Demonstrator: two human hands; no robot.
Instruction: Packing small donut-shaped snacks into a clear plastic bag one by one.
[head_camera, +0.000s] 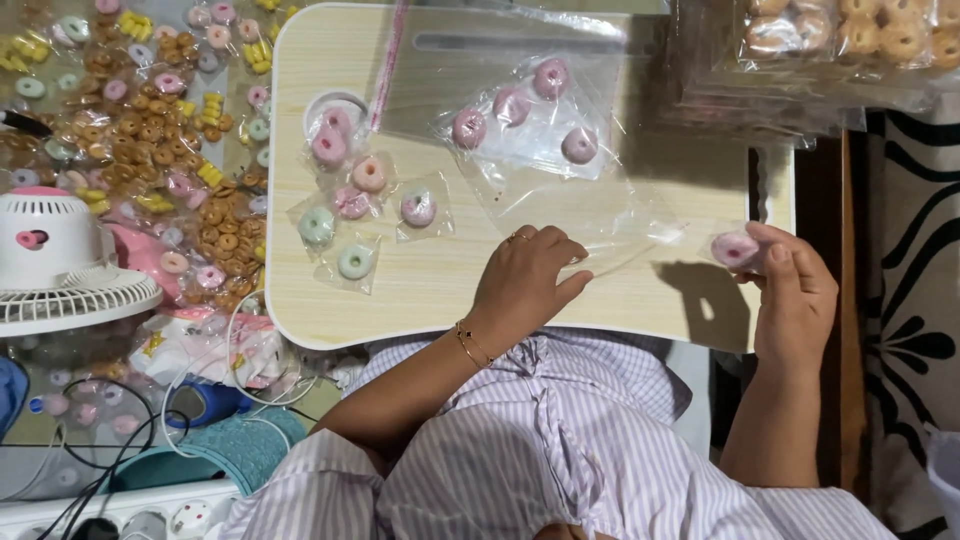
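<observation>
Nearest the lap, on the pale wooden lap tray (620, 300): left hand (525, 285) pressed flat, fingertips pinning one end of a clear plastic sleeve (640, 250), apparently to keep it taut. Right hand (795, 290), at the tray's right edge, pinching a pink ring-shaped sweet (736, 248) inside the sleeve's other end. Further out, single bagged rings (350, 215) in pink and mint, laid apart. Beyond, loose pink rings (520, 110) on a larger plastic bag. Far left, a heap of ring sweets (150, 120) beside a white fan (60, 260).

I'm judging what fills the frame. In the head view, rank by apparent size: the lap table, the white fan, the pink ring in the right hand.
1. lap table
2. white fan, partly cut off
3. pink ring, held by the right hand
</observation>
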